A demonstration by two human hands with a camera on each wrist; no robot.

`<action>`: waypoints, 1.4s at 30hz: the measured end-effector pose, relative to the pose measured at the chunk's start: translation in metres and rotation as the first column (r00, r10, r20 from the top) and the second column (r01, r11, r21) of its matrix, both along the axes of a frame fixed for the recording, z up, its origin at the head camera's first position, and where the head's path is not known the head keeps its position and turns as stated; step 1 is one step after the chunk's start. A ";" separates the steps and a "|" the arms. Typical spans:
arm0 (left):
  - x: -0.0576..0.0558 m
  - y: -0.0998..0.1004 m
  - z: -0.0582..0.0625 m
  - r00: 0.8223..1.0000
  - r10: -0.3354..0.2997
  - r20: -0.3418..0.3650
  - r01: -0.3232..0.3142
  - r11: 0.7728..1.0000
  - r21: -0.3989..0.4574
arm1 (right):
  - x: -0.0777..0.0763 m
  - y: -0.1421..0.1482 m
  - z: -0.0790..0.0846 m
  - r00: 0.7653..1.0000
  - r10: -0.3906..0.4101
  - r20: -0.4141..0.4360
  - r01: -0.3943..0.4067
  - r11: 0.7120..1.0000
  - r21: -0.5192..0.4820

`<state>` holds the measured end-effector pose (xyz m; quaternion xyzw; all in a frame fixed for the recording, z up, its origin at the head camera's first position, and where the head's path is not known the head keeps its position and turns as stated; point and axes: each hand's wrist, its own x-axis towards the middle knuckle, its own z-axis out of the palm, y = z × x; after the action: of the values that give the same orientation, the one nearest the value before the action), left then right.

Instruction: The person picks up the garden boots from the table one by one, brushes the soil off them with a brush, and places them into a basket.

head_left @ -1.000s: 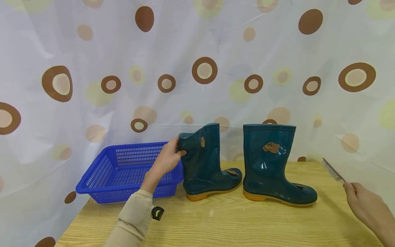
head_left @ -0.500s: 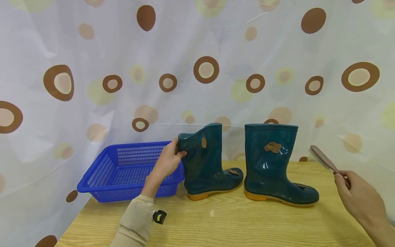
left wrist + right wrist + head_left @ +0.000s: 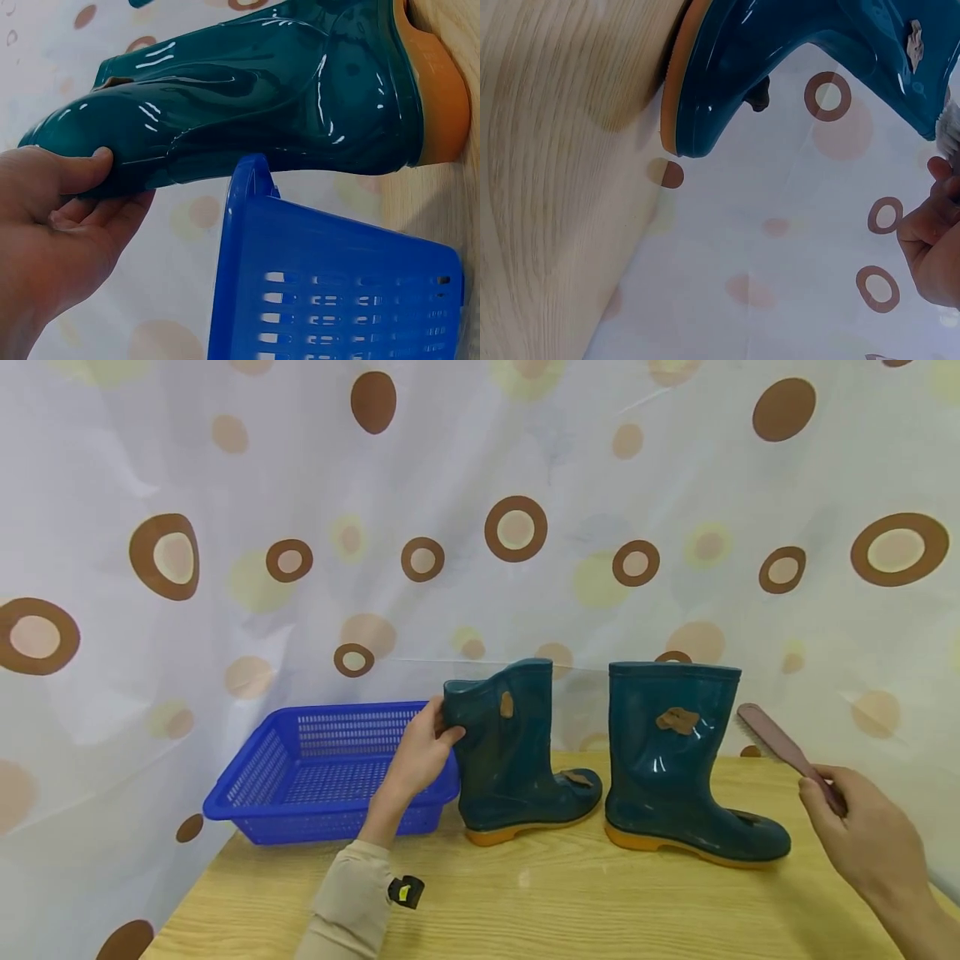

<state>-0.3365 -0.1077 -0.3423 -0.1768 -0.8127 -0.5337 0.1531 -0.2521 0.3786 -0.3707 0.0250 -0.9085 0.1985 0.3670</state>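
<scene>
Two dark green rubber boots with orange soles stand upright on the table, brown patches stuck on shaft and foot. At the left rubber boot (image 3: pixel 498 768), my left hand (image 3: pixel 422 747) pinches the back of the shaft top, thumb outside; the left wrist view shows the thumb (image 3: pixel 88 171) pressing the shaft. The right rubber boot (image 3: pixel 663 785) stands apart from both hands. My right hand (image 3: pixel 866 835) grips a brush (image 3: pixel 780 743) by its handle, in the air right of that boot, bristles facing down and left. The right wrist view shows only part of this hand and pale bristles.
A blue perforated plastic basket (image 3: pixel 330 814) sits on the left of the wooden table (image 3: pixel 570 902), its rim close beside the left boot. A white sheet (image 3: pixel 450 460) with brown and beige circles hangs behind. A black strap (image 3: pixel 405 891) is at the left sleeve.
My right hand has carried the brush leftward, closer to the right boot, and turned it so its back shows. My left hand stays on the boot top; the view has shifted slightly.
</scene>
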 end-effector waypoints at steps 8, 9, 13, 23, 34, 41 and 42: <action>-0.001 0.008 0.001 1.000 -0.012 0.022 0.012 1.000 0.001 | 0.001 -0.010 0.003 0.999 0.016 -0.046 -0.017 1.000 -0.017; -0.001 0.009 0.001 1.000 -0.008 0.022 0.008 1.000 0.000 | 0.001 -0.012 0.003 0.998 0.022 -0.058 -0.024 0.999 -0.021; 0.000 0.010 0.002 1.000 0.007 0.019 -0.007 1.000 0.006 | 0.000 -0.020 0.006 0.992 0.048 -0.117 -0.053 0.998 -0.034; 0.003 0.008 0.003 0.999 0.026 -0.024 -0.026 0.999 0.021 | -0.010 -0.040 0.007 0.952 0.189 -0.243 -0.192 0.981 0.012; 0.005 0.011 0.008 0.999 0.019 -0.035 -0.021 0.999 -0.041 | -0.011 -0.065 0.018 0.908 0.280 -0.311 -0.266 0.960 0.088; 0.013 0.013 0.008 1.000 0.011 -0.022 -0.012 0.999 -0.052 | -0.010 -0.079 0.020 0.900 0.309 -0.307 -0.274 0.950 0.152; 0.014 0.013 0.008 1.000 0.009 -0.019 -0.010 0.999 -0.052 | -0.010 -0.081 0.020 0.899 0.314 -0.306 -0.276 0.948 0.159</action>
<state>-0.3227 -0.0951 -0.3343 -0.1819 -0.8256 -0.5100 0.1588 -0.2625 0.2979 -0.3507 0.2155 -0.8302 0.1938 0.4761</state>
